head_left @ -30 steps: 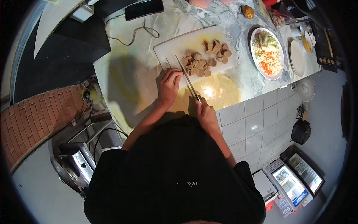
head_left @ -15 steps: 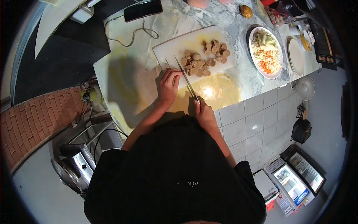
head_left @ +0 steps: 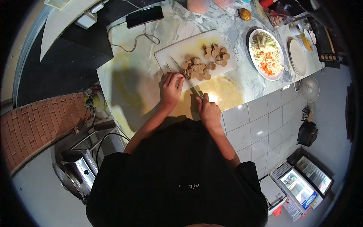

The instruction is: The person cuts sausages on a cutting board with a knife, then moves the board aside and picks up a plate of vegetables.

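Note:
My right hand (head_left: 210,112) is wrapped round the handle of a long kitchen knife (head_left: 194,87). Its blade points away and to the left, across the near edge of a white cutting board (head_left: 176,48). Close to the blade's left side, my left hand (head_left: 173,86) has its fingers curled together over the board's near edge. Anything under those fingertips is hidden. Right of the blade lies a heap of round brown slices (head_left: 196,68), like sausage or meatball. A second group of brown slices (head_left: 217,53) sits farther right on the board.
An oval plate (head_left: 280,72) of chopped orange and pale vegetables stands to the right, beside a stack of plates (head_left: 298,56). A potato (head_left: 245,14) lies at the back. A phone (head_left: 145,17) with a cable (head_left: 132,48) rests at the back left of the marble counter (head_left: 151,79).
The knife has turned slightly, its tip swinging left, while my right hand shifted a little right. My left hand stays almost in place. The whole view has moved slightly.

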Available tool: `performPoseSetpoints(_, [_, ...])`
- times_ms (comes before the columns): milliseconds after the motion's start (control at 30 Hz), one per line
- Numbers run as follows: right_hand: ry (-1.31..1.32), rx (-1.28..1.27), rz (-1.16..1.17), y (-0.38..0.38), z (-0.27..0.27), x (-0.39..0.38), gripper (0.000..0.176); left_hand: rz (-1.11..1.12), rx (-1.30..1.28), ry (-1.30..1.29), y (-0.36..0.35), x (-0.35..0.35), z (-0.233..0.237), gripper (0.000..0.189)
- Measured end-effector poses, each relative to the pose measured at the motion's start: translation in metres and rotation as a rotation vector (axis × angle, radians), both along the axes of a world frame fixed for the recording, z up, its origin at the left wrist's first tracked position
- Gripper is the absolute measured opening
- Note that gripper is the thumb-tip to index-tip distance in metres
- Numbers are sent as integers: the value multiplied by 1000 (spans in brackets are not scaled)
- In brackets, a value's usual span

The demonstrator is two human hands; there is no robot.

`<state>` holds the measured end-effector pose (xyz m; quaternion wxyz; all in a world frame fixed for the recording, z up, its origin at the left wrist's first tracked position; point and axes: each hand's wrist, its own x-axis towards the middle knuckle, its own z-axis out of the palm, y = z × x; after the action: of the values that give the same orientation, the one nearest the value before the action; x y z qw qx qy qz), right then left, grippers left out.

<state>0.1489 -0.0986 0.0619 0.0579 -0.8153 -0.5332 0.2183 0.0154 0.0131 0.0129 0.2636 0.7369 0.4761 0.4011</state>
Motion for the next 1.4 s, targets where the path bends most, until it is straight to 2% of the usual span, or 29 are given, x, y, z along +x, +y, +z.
performPoseSetpoints(133, [131, 126, -20, 6, 4, 5, 32, 6, 31, 9, 7, 4, -10, 13])
performPoseSetpoints(233, [283, 205, -96, 4, 17, 12, 31, 33, -65, -61, 25, 12, -5, 17])
performPoseSetpoints(300, [372, 219, -151, -5, 23, 19, 30, -146, -181, -1, 45, 7, -2, 21])
performPoseSetpoints(400, [491, 246, -146, -36, 23, 35, 29, -218, -240, -60, 67, -8, 18, 22])
performPoseSetpoints(467, [396, 117, -64, -57, 20, 47, 28, -207, -250, -19, 87, -18, 24, 21])
performPoseSetpoints(533, [305, 110, -33, -70, 11, 51, 32, -175, -165, 76, 105, -17, 30, 20])
performPoseSetpoints(600, [71, 112, 111, -77, 1, 52, 37, -239, -144, 49, 116, -4, 43, 20])
performPoseSetpoints(667, [49, 98, 123, -69, 2, 46, 39, -433, -150, 139, 119, 17, 55, 24])
performPoseSetpoints(733, [28, 89, 134, -57, 3, 37, 42, -503, -223, 224, 121, 34, 58, 28])
performPoseSetpoints(800, [-18, 47, 100, -47, 0, 29, 36, -658, -159, 511, 122, 48, 55, 30])
performPoseSetpoints(867, [-21, 86, 101, -45, -11, 27, 38, -673, -148, 553, 119, 58, 48, 28])
performPoseSetpoints(933, [-9, 49, 104, -43, -14, 25, 45, -638, 24, 611, 115, 62, 40, 27])
performPoseSetpoints(1033, [5, 58, 100, -40, -15, 23, 45, -636, -59, 664, 117, 68, 42, 29])
performPoseSetpoints(1167, [5, 34, 104, -36, -12, 25, 45, -575, -49, 667, 121, 69, 43, 33])
performPoseSetpoints(1233, [45, 58, 72, -34, -12, 27, 45, -567, -131, 486, 126, 64, 48, 35])
performPoseSetpoints(1267, [43, 57, 72, -32, -11, 28, 45, -568, -131, 484, 128, 61, 54, 35])
performPoseSetpoints(1367, [3, 72, 62, -29, -8, 31, 44, -468, -216, 240, 130, 39, 76, 34])
performPoseSetpoints(1400, [-6, 68, 52, -26, -8, 32, 43, -469, -220, 241, 132, 29, 75, 34])
